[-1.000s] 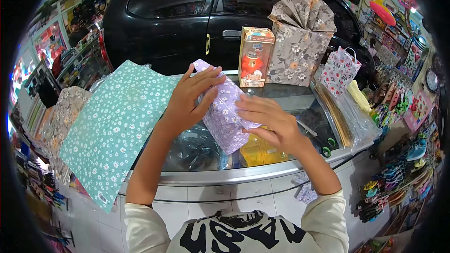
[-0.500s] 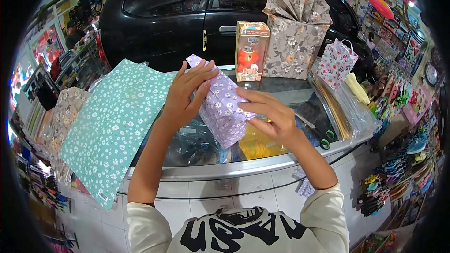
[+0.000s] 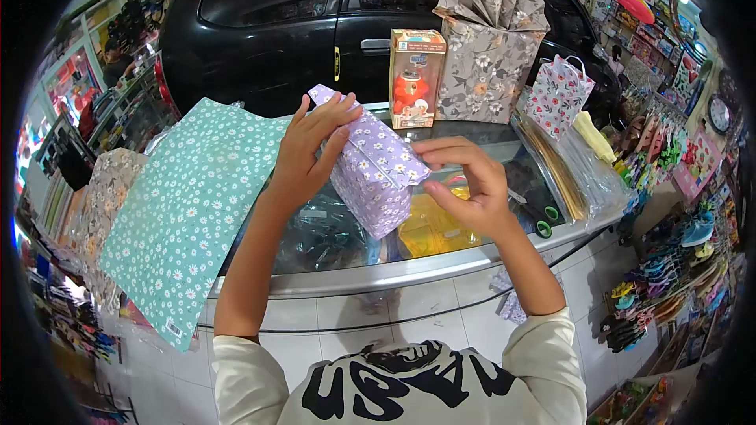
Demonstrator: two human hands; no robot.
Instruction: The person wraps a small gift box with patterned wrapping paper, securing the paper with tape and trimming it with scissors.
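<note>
A box-shaped parcel in purple daisy paper point(image 3: 368, 177) lies tilted on the glass counter. My left hand point(image 3: 313, 145) rests on its upper left part, fingers spread over the paper. At the parcel's right end, my right hand point(image 3: 472, 185) has its thumb and fingertips around the loose paper edge, with a gap between them. Whether the fingertips touch the paper is hard to tell. Teal daisy paper point(image 3: 197, 205) spreads over the counter's left side, close to my left forearm. Green-handled scissors point(image 3: 543, 222) lie to the right of my right hand.
Behind the parcel stand a toy box point(image 3: 414, 83) and a grey floral bag point(image 3: 490, 59). A small floral bag point(image 3: 561, 94) and plastic packets point(image 3: 594, 185) are at the right. A black car point(image 3: 276, 39) is beyond the glass counter point(image 3: 354, 279).
My right hand's fingers have shifted from lying over the parcel's right end to its edge, thumb and fingers curved. The view has shifted slightly; my left hand stays on the parcel.
</note>
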